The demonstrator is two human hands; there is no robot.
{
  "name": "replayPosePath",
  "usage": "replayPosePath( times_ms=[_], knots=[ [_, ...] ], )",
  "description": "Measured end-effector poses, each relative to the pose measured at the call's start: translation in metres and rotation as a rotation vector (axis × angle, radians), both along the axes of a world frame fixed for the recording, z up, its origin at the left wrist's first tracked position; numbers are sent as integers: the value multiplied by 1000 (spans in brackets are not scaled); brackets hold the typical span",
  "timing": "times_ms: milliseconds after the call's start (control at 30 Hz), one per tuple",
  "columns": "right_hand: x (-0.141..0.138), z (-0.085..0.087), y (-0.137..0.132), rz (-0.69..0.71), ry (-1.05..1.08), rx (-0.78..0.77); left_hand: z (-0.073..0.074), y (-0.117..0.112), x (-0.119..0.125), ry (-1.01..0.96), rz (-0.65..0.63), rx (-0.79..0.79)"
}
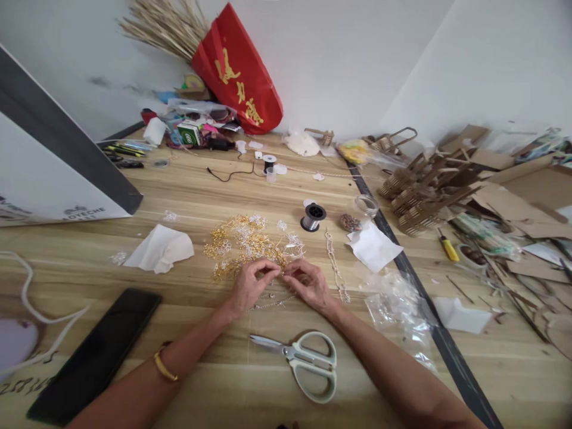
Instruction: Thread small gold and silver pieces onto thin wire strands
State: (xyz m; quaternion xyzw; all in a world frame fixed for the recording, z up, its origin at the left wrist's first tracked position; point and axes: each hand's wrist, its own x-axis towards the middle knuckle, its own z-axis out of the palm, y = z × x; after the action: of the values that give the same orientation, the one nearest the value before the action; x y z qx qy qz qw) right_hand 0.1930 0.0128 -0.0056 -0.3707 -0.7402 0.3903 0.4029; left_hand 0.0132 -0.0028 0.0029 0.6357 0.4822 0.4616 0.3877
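Note:
My left hand (251,285) and my right hand (308,284) meet over the wooden table (223,190), fingertips pinched together on a small gold bead piece at the near edge of a pile of gold and clear beads (250,243). A thin beaded strand (271,301) lies on the table under my hands. A gold bangle (164,367) sits on my left wrist. Grey-handled scissors (304,357) lie shut just in front of my hands.
A black phone (96,354) lies at the near left, a white tissue (161,249) beyond it. A wire spool (312,217), a small glass jar (367,205), a beaded chain (336,268) and plastic bags (395,298) sit to the right. Cardboard models (424,185) and a red bag (239,74) crowd the back.

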Motion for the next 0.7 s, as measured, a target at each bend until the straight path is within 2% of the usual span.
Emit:
replayPosePath(
  times_ms=[467,700],
  knots=[
    [0,-2,1,7,-79,175,1,1,0,13,-14,-25],
    [0,2,1,3,-99,182,2,0,0,19,-33,-51]
  ],
)
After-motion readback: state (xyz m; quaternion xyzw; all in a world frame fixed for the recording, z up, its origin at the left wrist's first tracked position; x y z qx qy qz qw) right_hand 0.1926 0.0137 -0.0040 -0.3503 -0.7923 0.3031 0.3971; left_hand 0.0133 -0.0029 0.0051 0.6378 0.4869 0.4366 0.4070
